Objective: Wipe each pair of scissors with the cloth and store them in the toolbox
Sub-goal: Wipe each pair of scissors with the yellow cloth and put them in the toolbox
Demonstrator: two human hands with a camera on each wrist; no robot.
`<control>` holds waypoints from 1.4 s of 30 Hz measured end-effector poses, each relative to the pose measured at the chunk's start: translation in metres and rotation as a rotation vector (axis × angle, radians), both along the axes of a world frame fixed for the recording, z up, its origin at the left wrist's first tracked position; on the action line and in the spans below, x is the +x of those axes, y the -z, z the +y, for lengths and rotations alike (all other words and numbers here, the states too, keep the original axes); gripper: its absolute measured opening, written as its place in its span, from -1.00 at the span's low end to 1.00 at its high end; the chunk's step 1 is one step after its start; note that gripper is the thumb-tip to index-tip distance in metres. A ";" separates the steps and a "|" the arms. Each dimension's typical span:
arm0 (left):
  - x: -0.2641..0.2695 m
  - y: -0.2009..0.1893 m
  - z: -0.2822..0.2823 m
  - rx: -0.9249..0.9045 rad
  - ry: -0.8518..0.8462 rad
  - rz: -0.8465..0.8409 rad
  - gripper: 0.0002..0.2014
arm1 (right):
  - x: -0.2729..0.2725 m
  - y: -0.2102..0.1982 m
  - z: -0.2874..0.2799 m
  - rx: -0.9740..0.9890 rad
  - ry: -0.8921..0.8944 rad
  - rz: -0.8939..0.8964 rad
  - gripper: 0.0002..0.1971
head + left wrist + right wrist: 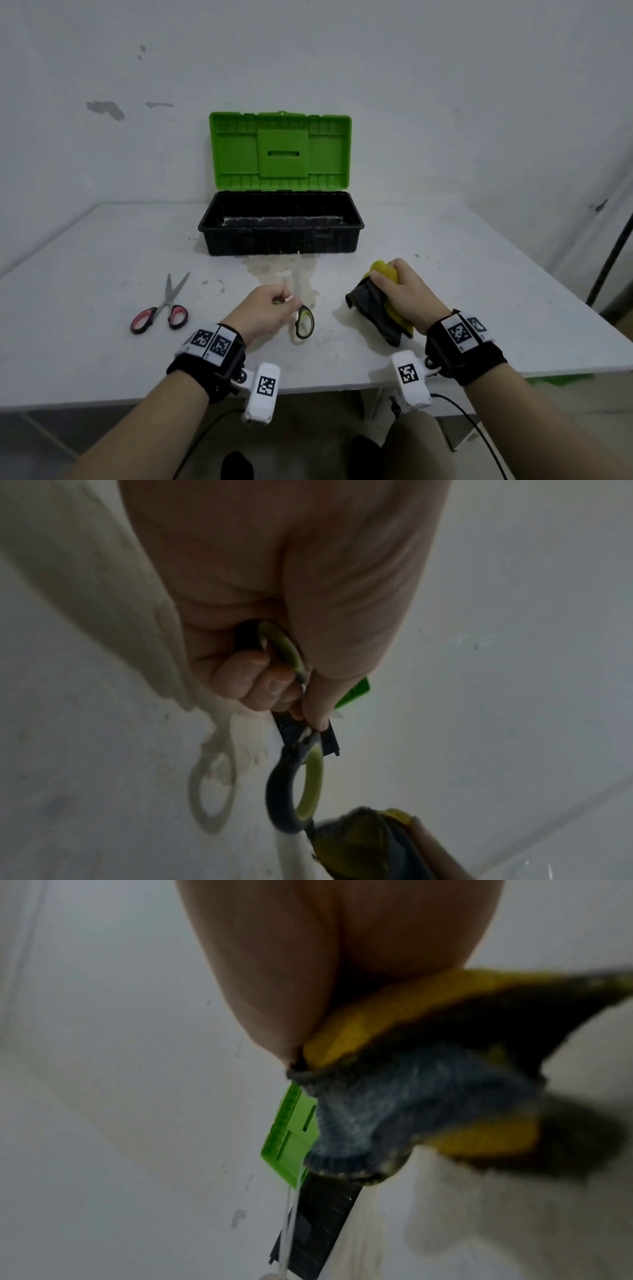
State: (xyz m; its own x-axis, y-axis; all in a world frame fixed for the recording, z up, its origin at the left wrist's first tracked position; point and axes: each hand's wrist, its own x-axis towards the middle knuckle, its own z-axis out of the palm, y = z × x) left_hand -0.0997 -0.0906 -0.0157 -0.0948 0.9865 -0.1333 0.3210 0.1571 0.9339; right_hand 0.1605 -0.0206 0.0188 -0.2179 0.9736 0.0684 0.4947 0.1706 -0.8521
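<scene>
My left hand [270,310] grips green-and-black scissors [304,321] by the handles, just above the table's middle; one handle loop [296,785] hangs below my fingers [260,685], and the blades point away, blurred. My right hand [402,289] clutches a bunched yellow and grey cloth [376,308], seen close in the right wrist view as cloth [404,1085]. A second pair of scissors [161,306] with red-and-black handles lies flat at the left. The toolbox [281,222], black with a green lid [280,150] standing open, sits behind both hands with its inside empty.
The white table [479,274] has a pale stained patch [291,274] in front of the toolbox. A white wall stands right behind the box. A dark pole [609,253] leans at the far right. Cables hang below the table's near edge.
</scene>
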 end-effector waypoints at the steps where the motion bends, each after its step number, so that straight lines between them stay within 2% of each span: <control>1: -0.002 0.000 0.000 0.022 0.014 0.074 -0.80 | -0.001 0.000 -0.002 -0.014 -0.003 0.048 -0.71; 4: -0.006 -0.002 0.001 0.093 0.075 0.249 -0.77 | -0.005 -0.001 -0.006 -0.089 -0.001 0.228 -0.80; 6: -0.005 -0.005 0.001 0.143 0.097 0.339 -0.72 | -0.006 0.001 -0.006 -0.105 -0.017 0.240 -0.96; 8: -0.002 -0.008 0.003 0.174 0.106 0.373 -0.70 | -0.005 0.004 -0.006 -0.092 -0.075 0.199 -0.78; 9: 0.000 -0.009 0.004 0.178 0.105 0.370 -0.69 | -0.004 0.005 -0.007 -0.073 -0.113 0.183 -0.73; 12: 0.005 -0.010 0.006 0.165 0.090 0.296 -0.71 | -0.006 0.003 -0.013 0.027 -0.198 0.148 -0.88; 18: 0.020 -0.008 0.004 0.081 0.052 0.094 -0.76 | -0.017 0.003 -0.018 0.279 -0.168 -0.059 -0.88; 23: 0.020 -0.008 0.004 0.084 0.070 0.133 -0.76 | -0.028 -0.009 -0.031 0.172 -0.203 -0.031 -0.83; 26: 0.021 -0.007 0.004 0.081 0.082 0.158 -0.75 | -0.032 -0.007 -0.028 0.304 -0.157 -0.052 -0.91; 30: 0.025 -0.004 0.003 0.094 0.114 0.160 -0.74 | -0.038 0.004 -0.025 0.511 -0.197 -0.159 -0.85; 33: 0.028 -0.005 0.003 0.122 0.125 0.180 -0.76 | -0.043 0.010 -0.028 0.504 -0.243 -0.212 -0.78; 39: 0.033 -0.005 0.005 0.221 0.166 0.344 -0.76 | -0.043 0.002 -0.024 0.499 -0.272 -0.323 -0.79; 42: 0.035 -0.006 0.005 0.255 0.161 0.374 -0.74 | -0.042 -0.001 -0.020 0.496 -0.261 -0.382 -0.80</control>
State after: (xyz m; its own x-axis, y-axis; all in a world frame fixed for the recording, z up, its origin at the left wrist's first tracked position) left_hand -0.0643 -0.0860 -0.0101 0.0670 0.9894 0.1286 0.6437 -0.1413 0.7522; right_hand 0.1181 -0.0403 0.0202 -0.5393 0.7590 0.3648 0.6348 0.6510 -0.4161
